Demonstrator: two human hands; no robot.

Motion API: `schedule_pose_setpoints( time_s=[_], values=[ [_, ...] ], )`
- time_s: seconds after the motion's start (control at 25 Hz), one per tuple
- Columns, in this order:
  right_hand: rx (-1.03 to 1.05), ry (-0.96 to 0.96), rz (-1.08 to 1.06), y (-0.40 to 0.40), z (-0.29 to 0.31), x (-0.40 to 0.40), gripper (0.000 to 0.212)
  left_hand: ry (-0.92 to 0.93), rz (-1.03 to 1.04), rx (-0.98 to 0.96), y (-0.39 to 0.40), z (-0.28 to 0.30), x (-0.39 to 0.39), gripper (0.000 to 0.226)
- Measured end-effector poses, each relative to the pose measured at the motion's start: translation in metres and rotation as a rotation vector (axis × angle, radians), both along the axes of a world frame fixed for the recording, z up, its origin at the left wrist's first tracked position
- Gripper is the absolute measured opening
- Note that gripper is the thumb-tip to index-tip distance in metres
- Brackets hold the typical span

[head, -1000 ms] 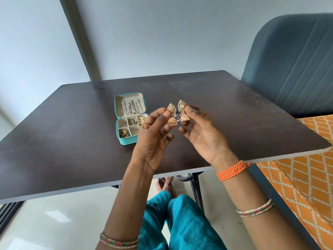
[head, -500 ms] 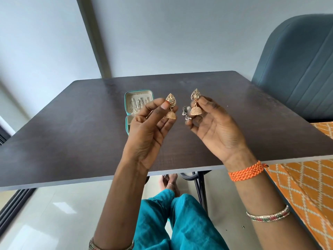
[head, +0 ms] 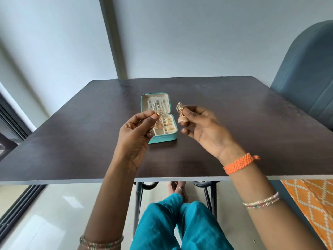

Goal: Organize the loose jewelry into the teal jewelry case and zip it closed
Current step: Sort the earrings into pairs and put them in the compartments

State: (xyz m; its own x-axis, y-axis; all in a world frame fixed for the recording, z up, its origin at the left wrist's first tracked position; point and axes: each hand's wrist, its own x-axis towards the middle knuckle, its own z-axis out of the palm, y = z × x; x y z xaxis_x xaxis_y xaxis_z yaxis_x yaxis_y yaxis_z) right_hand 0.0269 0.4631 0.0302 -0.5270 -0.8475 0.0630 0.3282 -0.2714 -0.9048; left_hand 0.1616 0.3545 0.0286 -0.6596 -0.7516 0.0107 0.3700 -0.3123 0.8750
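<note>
Raised above the near half of the dark table point(head: 252, 123): left hand point(head: 134, 136) pinching one gold jhumka earring point(head: 158, 123), right hand point(head: 207, 130) pinching its twin point(head: 181, 114). Lying open behind them, near the table's middle: teal jewelry case point(head: 162, 138), lid back, earrings pinned inside, gold rings point(head: 168, 124) in the tray's compartments.

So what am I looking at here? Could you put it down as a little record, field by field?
Left hand: pinches gold earring over the case
Right hand: pinches second gold earring
Teal jewelry case: open, unzipped, on dark table
Case lid: hanging earrings
Case compartments: gold pieces
Right wrist: orange band
</note>
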Motion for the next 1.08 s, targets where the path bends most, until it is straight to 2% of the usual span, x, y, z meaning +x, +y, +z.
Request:
schedule_pose_setpoints(
  time_s=[0.08, 0.28, 0.48, 0.68, 1.0, 1.08],
  values=[
    [0.086, 0.125, 0.006, -0.021, 0.002, -0.007, 0.006, -0.062, 0.068, 0.003, -0.015, -0.006, -0.005, 0.008],
    [0.182, 0.332, -0.047, -0.078, 0.0, -0.02, 0.013, -0.303, 0.274, -0.202, -0.039, -0.01, -0.015, 0.013],
    [0.224, 0.485, -0.145, -0.104, -0.008, -0.021, 0.018, -0.341, 0.32, -0.314, -0.057, -0.015, -0.028, 0.022],
    [0.218, 0.482, -0.225, -0.106, -0.026, -0.028, 0.006, -0.362, 0.335, -0.346, -0.072, -0.041, -0.035, 0.02],
    [0.289, 0.663, -0.201, -0.107, -0.029, -0.036, 0.017, -0.82, 0.54, -0.736, -0.057, -0.041, -0.034, 0.009],
    [0.282, 0.665, -0.218, -0.107, -0.03, -0.037, 0.017, -0.872, 0.573, -0.81, -0.054, -0.039, -0.034, 0.01]
  ],
)
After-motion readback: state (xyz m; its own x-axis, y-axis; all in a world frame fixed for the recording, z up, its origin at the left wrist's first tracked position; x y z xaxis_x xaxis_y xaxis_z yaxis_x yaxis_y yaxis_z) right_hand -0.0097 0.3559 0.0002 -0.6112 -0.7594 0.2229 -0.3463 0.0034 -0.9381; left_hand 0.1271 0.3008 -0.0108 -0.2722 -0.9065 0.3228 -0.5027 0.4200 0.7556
